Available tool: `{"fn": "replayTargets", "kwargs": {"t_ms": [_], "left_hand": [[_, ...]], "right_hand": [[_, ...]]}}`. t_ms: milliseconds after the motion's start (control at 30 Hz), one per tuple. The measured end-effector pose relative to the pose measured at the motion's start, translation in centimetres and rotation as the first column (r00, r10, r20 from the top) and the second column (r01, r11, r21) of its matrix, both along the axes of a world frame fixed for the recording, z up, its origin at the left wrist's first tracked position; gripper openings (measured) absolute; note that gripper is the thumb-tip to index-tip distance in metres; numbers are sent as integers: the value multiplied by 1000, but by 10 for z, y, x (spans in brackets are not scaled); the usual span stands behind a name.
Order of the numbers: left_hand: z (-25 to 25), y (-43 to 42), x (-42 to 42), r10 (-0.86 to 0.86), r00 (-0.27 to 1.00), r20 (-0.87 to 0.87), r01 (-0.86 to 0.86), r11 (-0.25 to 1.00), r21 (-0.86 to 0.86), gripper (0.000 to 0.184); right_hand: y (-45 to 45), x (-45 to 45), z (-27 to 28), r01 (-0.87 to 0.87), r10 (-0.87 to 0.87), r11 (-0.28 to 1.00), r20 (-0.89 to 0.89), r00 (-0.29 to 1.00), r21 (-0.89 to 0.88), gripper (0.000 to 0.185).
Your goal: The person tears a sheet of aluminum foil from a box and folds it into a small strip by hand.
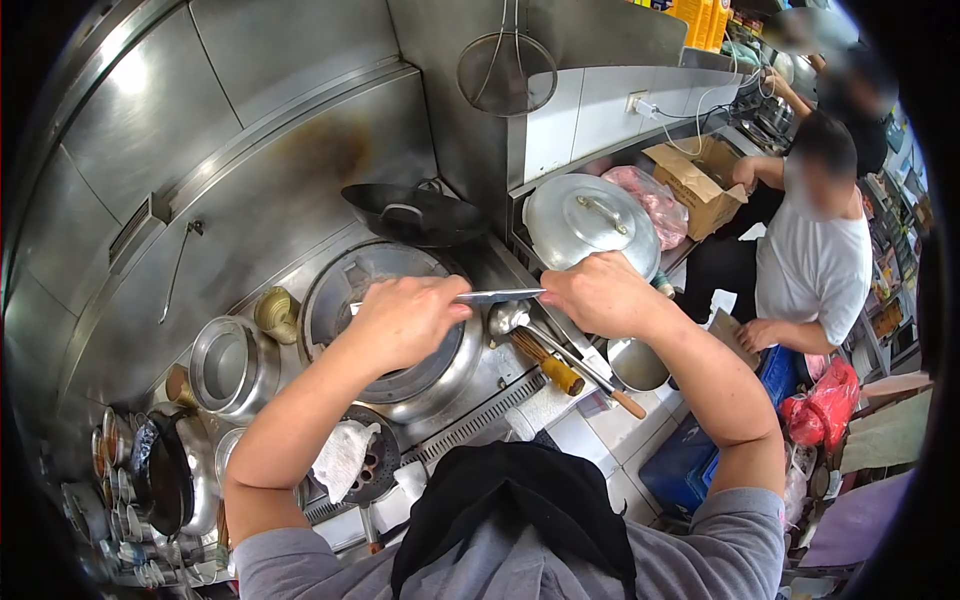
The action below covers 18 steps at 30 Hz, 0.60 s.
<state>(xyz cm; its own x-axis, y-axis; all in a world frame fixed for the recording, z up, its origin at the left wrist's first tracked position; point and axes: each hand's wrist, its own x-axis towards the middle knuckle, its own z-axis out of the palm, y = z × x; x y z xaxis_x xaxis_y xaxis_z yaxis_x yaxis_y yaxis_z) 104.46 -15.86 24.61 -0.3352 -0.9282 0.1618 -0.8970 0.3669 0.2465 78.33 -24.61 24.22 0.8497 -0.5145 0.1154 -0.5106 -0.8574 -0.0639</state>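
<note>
A thin, flat metal piece (503,295) with a bright edge spans the gap between my hands, seen nearly edge-on; its kind cannot be told. My left hand (415,312) is closed around its left end, and my right hand (598,292) grips the right end. Both hands are raised above the stove. Below my left hand lies the large round burner (320,300) with a metal rim. Under and beside my right hand are a ladle (508,318), a bamboo brush (552,366) with a yellow binding and a wooden-handled tool (627,404).
A black wok (415,213) leans behind the burner. A large lidded pot (590,222) stands to the right, near a cardboard box (698,180). Metal pots (235,365) stand left. A strainer (507,75) hangs above. A co-worker in a white shirt (815,255) sits at right, another person behind.
</note>
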Motion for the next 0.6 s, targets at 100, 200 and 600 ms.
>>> {"fn": "replayTargets", "kwargs": {"t_ms": [100, 200, 600], "left_hand": [[-8, -6, -11, -32, 999, 22, 33, 997, -64, 18], [-5, -9, -15, -14, 999, 29, 16, 998, -54, 18], [-5, -5, -20, -44, 989, 141, 60, 991, -116, 11]], "right_hand": [[3, 6, 1, 5, -4, 1000, -14, 1000, 11, 23], [4, 6, 3, 27, -26, 999, -12, 1000, 21, 25], [21, 47, -9, -25, 25, 1000, 115, 993, 2, 17]]}}
